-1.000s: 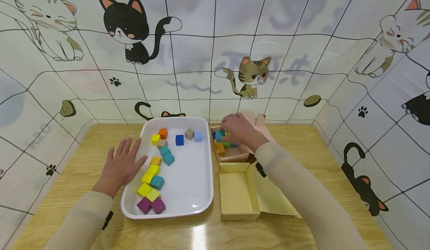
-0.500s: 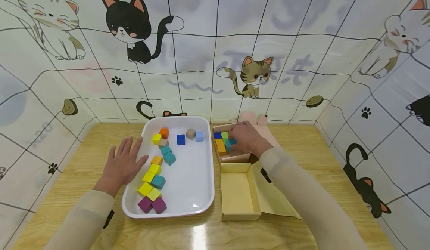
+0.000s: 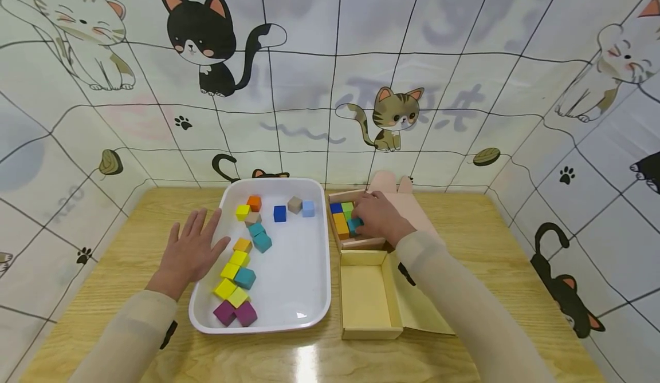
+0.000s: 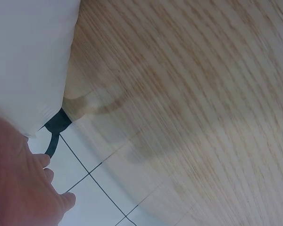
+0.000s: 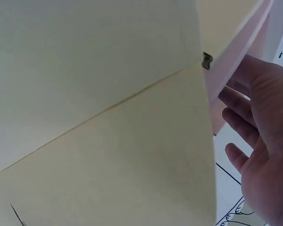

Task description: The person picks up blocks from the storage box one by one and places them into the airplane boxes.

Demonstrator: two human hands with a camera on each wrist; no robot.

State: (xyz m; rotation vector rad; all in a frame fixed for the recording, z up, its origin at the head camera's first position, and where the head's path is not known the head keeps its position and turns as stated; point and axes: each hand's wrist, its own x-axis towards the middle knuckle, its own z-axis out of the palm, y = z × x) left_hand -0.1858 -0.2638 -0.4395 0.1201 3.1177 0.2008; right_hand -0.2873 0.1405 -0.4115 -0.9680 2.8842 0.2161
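Note:
My right hand reaches into the pink cardboard box and pinches a teal cube low among the other blocks. Beside that cube lie orange blocks, a dark blue cube and a green cube. In the right wrist view the box walls hide the fingertips of this hand. My left hand is spread with straight fingers at the left rim of the white tray. Only part of the left hand shows in the left wrist view.
Several coloured cubes, including yellow cubes and purple cubes, lie mostly along the tray's left side. An open cream cardboard box stands in front of the pink one, its lid folded out rightward. Cat-print sheeting surrounds the wooden table.
My right hand has carried the teal cube from above the pink box's left part rightward and down beside the orange blocks. The left hand stays at the tray rim; the head view shifts slightly.

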